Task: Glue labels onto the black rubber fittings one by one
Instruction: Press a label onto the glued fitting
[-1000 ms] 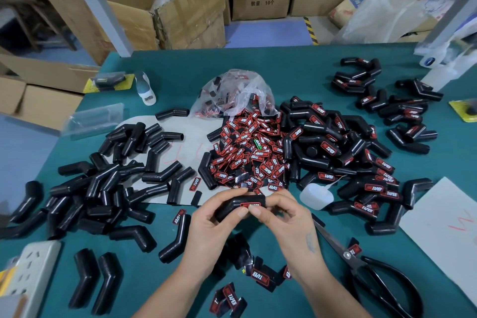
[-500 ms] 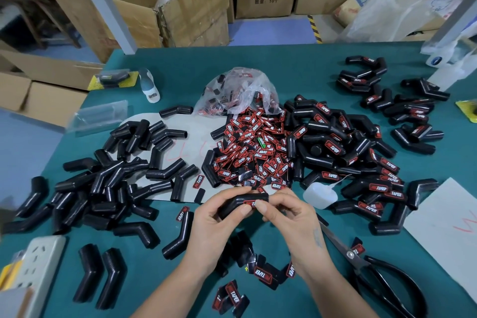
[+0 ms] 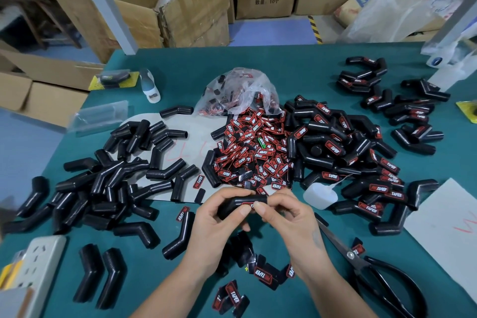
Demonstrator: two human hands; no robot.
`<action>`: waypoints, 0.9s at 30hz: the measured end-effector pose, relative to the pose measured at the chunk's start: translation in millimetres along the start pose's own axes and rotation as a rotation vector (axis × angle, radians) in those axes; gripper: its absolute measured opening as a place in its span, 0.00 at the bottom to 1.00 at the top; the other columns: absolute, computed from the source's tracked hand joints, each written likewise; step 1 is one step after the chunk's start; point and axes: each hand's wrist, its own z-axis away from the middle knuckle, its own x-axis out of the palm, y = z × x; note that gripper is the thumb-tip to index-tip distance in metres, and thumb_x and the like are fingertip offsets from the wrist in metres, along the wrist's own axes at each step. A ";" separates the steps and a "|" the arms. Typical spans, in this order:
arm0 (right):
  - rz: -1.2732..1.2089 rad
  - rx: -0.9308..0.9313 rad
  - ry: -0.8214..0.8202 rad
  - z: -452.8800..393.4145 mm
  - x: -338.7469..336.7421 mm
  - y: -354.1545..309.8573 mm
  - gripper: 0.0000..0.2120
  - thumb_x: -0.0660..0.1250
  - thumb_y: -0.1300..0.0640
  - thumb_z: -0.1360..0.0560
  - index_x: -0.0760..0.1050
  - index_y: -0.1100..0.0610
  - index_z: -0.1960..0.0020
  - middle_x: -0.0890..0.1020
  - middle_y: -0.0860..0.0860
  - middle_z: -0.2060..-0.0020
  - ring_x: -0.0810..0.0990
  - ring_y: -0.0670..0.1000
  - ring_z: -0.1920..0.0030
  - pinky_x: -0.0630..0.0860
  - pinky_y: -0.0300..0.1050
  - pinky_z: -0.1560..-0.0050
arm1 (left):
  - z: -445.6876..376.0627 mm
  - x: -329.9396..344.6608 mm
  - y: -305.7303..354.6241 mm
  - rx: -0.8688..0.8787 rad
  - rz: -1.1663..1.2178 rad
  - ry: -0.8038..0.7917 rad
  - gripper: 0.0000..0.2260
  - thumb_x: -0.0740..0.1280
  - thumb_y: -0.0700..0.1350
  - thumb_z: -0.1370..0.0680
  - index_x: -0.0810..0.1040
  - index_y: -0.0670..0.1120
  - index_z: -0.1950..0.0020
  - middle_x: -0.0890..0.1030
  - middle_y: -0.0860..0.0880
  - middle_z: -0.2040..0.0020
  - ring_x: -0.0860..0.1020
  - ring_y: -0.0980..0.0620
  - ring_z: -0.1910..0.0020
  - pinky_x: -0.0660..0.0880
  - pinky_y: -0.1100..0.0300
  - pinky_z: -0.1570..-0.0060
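I hold one black rubber fitting [image 3: 237, 202] above the green table, near its front edge. My left hand [image 3: 219, 222] grips its left part, thumb on the front. My right hand [image 3: 286, 217] pinches its right part, thumb pressing a red and black label [image 3: 248, 205] on it. A heap of loose labels [image 3: 255, 152] lies just beyond my hands. Unlabelled fittings [image 3: 124, 170] are piled to the left, labelled fittings [image 3: 348, 152] to the right. A small white glue bottle [image 3: 320, 195] lies right of my hands.
Black scissors [image 3: 382, 273] lie at the front right, beside white paper [image 3: 449, 235]. A white power strip [image 3: 38, 261] is at the front left. A torn plastic bag [image 3: 240, 93] sits behind the labels. A few labels [image 3: 263, 272] lie under my wrists. Cardboard boxes [image 3: 167, 5] stand beyond the table.
My hands have stayed on the same fitting, with the thumbs shifting slightly along the label. The view has tilted a little.
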 end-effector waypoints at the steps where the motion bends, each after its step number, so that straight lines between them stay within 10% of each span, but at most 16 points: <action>1: -0.009 0.002 -0.003 0.3 -0.1 -0.2 0.07 0.79 0.52 0.30 0.84 0.54 0.62 0.74 0.51 0.61 0.74 0.48 0.58 0.73 0.39 0.53 | -0.2 -0.2 -0.8 0.001 -0.002 -0.004 0.10 0.75 0.46 0.23 0.85 0.46 0.42 0.84 0.43 0.45 0.82 0.50 0.51 0.79 0.60 0.60; 11: -0.036 0.017 -0.017 2.0 -0.5 -3.6 0.12 0.78 0.43 0.31 0.83 0.52 0.63 0.74 0.44 0.63 0.73 0.47 0.60 0.71 0.35 0.56 | 0.2 -4.1 0.7 0.424 -0.434 0.001 0.06 0.71 0.43 0.20 0.85 0.53 0.46 0.78 0.51 0.42 0.80 0.45 0.43 0.79 0.44 0.49; 27: 0.048 -0.121 0.141 4.1 2.4 9.0 0.12 0.78 0.45 0.31 0.79 0.43 0.51 0.82 0.49 0.56 0.79 0.48 0.57 0.77 0.39 0.56 | -4.1 -8.0 -0.3 0.330 -0.286 0.034 0.07 0.73 0.40 0.21 0.89 0.47 0.46 0.80 0.48 0.44 0.82 0.45 0.47 0.85 0.54 0.53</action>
